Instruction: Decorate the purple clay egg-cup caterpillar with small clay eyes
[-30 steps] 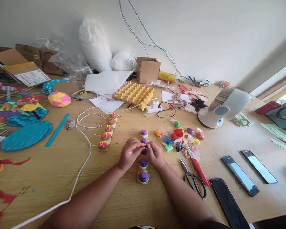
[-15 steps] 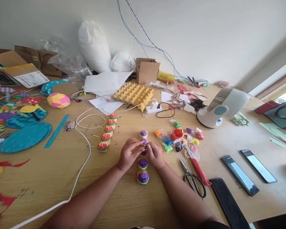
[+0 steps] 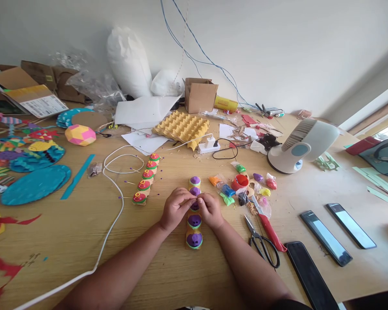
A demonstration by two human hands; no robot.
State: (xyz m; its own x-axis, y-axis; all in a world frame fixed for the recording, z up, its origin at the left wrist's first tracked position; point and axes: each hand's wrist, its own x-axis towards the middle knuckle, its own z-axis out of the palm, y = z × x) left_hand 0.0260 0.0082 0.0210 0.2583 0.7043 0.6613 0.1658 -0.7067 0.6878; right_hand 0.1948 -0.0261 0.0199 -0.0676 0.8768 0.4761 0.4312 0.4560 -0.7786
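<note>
A strip of egg-carton cups point(image 3: 194, 239) covered with purple clay lies lengthwise in front of me; the nearer cups carry small dark eyes and a mouth, with a light green rim. Over its middle cup, my left hand point(image 3: 177, 209) and my right hand point(image 3: 210, 210) meet at the fingertips. Both are closed in a pinch, and whatever sits between the fingers is too small to make out. To the left rests a second strip of cups point(image 3: 144, 185) in red and green clay with yellow rings, thin purple-tipped sticks lying beside it.
Right of my hands are bags of coloured clay point(image 3: 228, 190), a red tape roll point(image 3: 239, 182), a red-handled knife point(image 3: 271, 232), scissors point(image 3: 261, 243) and several phones point(image 3: 310, 273). A fan point(image 3: 305, 146) stands behind them. A white cable point(image 3: 116, 215) crosses the left side.
The fingertips of both hands have drawn closer together over the purple strip, and the dark bit seen between them before is now hidden. The objects on the table stay put.
</note>
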